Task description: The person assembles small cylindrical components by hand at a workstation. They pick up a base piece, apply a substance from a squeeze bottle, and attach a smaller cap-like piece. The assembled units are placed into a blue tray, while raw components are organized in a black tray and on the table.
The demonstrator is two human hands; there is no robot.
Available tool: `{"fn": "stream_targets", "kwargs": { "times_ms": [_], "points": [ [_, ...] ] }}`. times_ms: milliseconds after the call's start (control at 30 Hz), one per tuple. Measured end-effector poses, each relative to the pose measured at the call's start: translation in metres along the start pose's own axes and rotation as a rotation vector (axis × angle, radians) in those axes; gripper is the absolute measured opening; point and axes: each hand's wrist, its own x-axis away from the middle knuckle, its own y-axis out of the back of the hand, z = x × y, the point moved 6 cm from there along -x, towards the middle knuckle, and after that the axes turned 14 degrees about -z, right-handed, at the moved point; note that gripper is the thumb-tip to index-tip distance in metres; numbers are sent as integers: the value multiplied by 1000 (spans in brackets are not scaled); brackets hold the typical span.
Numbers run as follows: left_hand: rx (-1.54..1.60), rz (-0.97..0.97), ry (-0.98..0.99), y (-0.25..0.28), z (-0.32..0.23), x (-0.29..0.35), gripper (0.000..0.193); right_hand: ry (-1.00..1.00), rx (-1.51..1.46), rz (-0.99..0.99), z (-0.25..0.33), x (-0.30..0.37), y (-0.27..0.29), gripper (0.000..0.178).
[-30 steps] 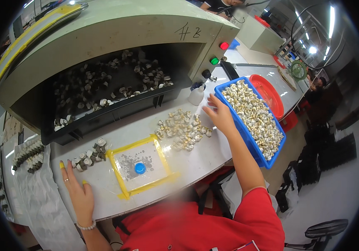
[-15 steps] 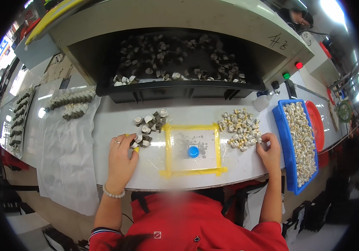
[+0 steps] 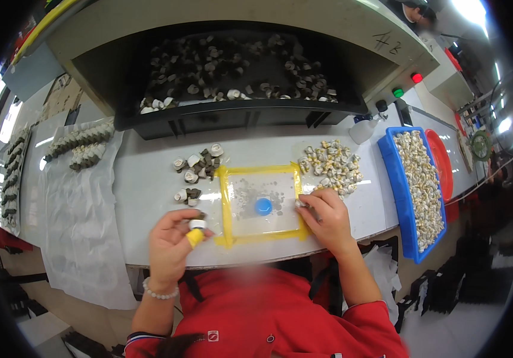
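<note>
My left hand [image 3: 171, 243] pinches a small white-and-dark part [image 3: 197, 224] between its fingers and a thumb wrapped in yellow. It is off the table, left of the yellow-taped square [image 3: 226, 206]. My right hand [image 3: 329, 222] is closed in a pinch over the square's right edge, on a small whitish part [image 3: 299, 203] mostly hidden by the fingertips. Between the hands, a round blue cap-like piece [image 3: 263, 206] lies on the square among grey wet-looking spots. Beyond my left hand is a loose pile of white-and-dark parts [image 3: 192, 175]; beyond my right, a pile of white-and-yellow parts [image 3: 334, 164].
At the back stands a machine housing [image 3: 220, 18] over a black tray [image 3: 238, 116] of white-and-dark parts. A blue bin [image 3: 415, 250] of white-and-yellow parts is on the right, near a red tray [image 3: 440, 161] and a clear bottle [image 3: 362, 130]. Rows of parts [image 3: 80, 143] lie on white sheeting [image 3: 83, 227] at left.
My left hand has drawn back from the left pile with a white-and-dark part. My right hand has moved left from the right pile to the taped square. The whole view has shifted slightly.
</note>
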Motion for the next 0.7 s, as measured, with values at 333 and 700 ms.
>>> {"fn": "stream_targets", "kwargs": {
  "times_ms": [333,700],
  "points": [
    [416,85,390,-32,43,7,27,236,11,76,26,7,-10,26],
    [295,14,335,-33,43,7,30,102,28,132,26,-1,-7,23]
  ]
}}
